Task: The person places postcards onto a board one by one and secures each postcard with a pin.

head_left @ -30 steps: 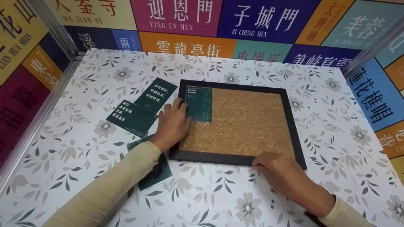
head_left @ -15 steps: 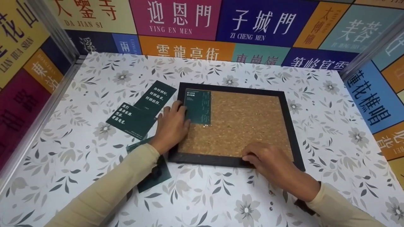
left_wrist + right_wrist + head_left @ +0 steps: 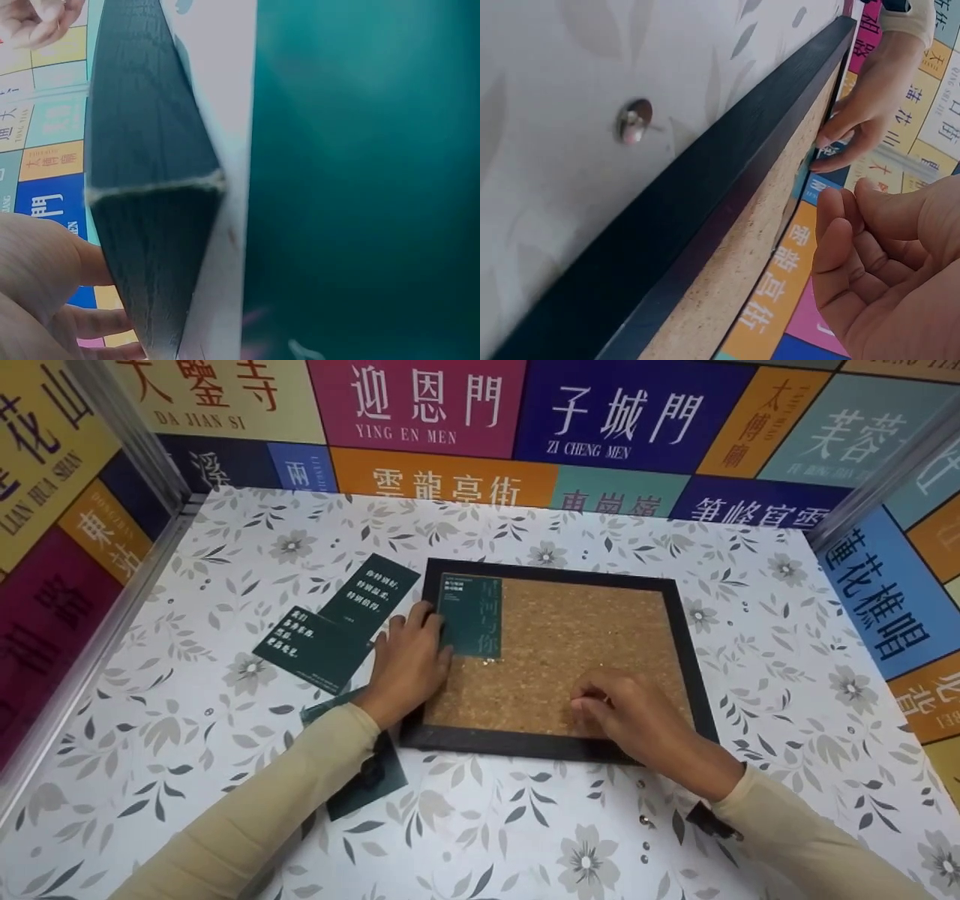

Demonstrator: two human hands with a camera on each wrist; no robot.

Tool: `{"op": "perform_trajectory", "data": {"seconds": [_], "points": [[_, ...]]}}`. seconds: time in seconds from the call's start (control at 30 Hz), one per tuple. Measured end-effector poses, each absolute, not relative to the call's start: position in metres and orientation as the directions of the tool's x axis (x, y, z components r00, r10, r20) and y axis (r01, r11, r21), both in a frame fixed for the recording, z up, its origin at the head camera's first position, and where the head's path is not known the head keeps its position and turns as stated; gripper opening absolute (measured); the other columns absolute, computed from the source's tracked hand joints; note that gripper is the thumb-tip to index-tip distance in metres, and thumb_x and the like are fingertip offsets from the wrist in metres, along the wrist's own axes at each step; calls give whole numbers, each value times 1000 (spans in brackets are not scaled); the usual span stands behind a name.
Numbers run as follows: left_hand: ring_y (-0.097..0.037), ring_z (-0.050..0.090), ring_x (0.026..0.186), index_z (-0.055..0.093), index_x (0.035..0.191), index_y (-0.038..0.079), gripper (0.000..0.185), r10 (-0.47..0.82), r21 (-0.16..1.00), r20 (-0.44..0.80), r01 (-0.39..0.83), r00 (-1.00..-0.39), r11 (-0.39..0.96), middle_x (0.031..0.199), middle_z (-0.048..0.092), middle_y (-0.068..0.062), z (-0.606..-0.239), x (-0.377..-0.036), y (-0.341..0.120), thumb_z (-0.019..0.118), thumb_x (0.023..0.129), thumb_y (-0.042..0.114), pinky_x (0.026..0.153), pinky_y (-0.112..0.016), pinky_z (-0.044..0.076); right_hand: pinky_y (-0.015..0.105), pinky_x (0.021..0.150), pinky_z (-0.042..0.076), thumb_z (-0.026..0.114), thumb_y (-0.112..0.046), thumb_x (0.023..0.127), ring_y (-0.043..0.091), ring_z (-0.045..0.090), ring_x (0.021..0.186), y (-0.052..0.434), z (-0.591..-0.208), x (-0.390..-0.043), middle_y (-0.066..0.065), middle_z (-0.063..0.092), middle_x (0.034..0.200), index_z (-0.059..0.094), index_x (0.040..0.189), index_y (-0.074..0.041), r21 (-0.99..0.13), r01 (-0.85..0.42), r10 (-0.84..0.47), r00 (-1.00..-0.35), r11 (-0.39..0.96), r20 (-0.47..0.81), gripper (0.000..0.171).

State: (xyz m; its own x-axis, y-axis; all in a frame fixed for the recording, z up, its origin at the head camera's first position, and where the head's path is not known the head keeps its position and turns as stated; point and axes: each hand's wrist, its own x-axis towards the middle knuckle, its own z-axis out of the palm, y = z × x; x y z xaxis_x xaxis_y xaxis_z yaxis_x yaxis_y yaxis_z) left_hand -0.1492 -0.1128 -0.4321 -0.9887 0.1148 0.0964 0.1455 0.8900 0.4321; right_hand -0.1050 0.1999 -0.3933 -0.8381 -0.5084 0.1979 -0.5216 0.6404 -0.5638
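Observation:
A black-framed cork board [image 3: 570, 630] lies on the flowered tabletop. A dark green card [image 3: 470, 617] with pale writing sits in its upper left corner, with a small shiny tack [image 3: 489, 661] at the card's lower edge. My left hand [image 3: 409, 660] rests along the board's left side, fingers on the black frame [image 3: 154, 150]. Over the lower right of the cork, my right hand [image 3: 626, 705] hovers with fingers curled and thumb close to the forefinger. In the right wrist view, nothing shows between the fingertips of the right hand [image 3: 885, 262].
Two green cards with white writing, an upper card [image 3: 373, 592] and a lower card [image 3: 319, 649], overlap left of the board. Another green card [image 3: 375, 784] lies partly under the left forearm. A loose thumbtack [image 3: 635, 121] lies on the table near the frame's front edge.
My right hand has moved left and up from the frame's front edge to over the cork. The left hand stays in place, and the view has shifted slightly.

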Motion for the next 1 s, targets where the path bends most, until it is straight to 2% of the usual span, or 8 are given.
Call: {"op": "perform_trajectory", "data": {"seconds": [0.4, 0.73, 1.0], "points": [[-50, 53, 135, 63, 149, -1, 49, 112, 435, 100, 144, -989, 889, 163, 48, -19, -431, -147, -113, 71, 107, 22, 104, -68, 48, 32, 76, 59, 77, 1, 100, 17, 70, 84, 198, -400, -132, 4, 77, 92, 78, 95, -5, -618, -439, -451, -880, 652, 149, 8], [-51, 53, 134, 63, 149, -1, 49, 118, 430, 107, 153, -987, 890, 162, 48, -20, -433, -148, -113, 71, 107, 22, 103, -69, 49, 25, 75, 54, 76, 1, 101, 16, 66, 81, 195, -400, -142, 5, 77, 89, 79, 96, -3, -675, -418, -444, -884, 607, 148, 7], [-51, 54, 133, 62, 150, -2, 49, 123, 422, 111, 159, -986, 893, 162, 48, -21, -433, -149, -113, 72, 107, 22, 102, -69, 50, 25, 77, 54, 75, -2, 103, 19, 67, 84, 192, -399, -152, 10, 78, 92, 79, 98, 0, -687, -377, -426, -898, 621, 107, 7]]}}
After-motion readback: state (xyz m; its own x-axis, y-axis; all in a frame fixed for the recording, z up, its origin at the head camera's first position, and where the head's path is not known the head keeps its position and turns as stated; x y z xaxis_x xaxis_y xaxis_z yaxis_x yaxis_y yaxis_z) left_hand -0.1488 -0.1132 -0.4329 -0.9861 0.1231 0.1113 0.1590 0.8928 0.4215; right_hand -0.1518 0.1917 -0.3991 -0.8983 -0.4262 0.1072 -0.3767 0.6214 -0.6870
